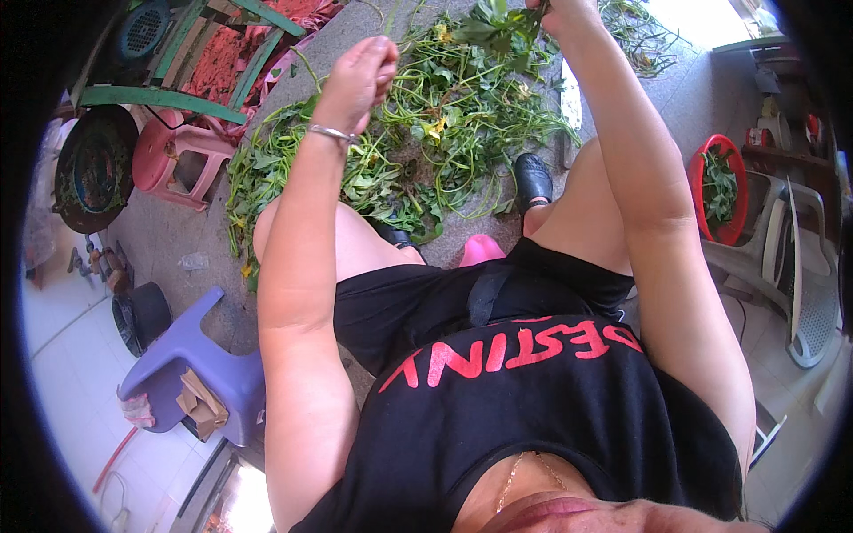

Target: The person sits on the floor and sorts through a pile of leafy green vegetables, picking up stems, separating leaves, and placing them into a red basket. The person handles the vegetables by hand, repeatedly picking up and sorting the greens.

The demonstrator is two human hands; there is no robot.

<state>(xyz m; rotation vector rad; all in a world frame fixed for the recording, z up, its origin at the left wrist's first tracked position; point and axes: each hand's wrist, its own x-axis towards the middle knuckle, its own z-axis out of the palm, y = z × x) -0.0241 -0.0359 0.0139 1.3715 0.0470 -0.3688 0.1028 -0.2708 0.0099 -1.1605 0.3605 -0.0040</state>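
Observation:
My left hand [363, 80], a metal bangle at its wrist, is closed over the greens, with a thin pale stem [392, 23] standing out from the fingertips. At the top edge, partly cut off, my right hand [566, 14] grips a bunch of leafy green stems [493, 28]. Below both hands a wide heap of leafy vines [460, 113] with yellow blossoms is spread over the grey floor. A large knife with a broad blade [571, 93] lies on the floor beneath my right forearm, its handle close to my right knee.
A red plastic basket [695, 186] holding picked leaves stands to my right, by a grey plastic chair [810, 333]. On my left are a pink stool [156, 150], a green-framed wooden chair [160, 103], a dark round pan [93, 166], a black bucket [150, 310] and a purple plastic seat [230, 373].

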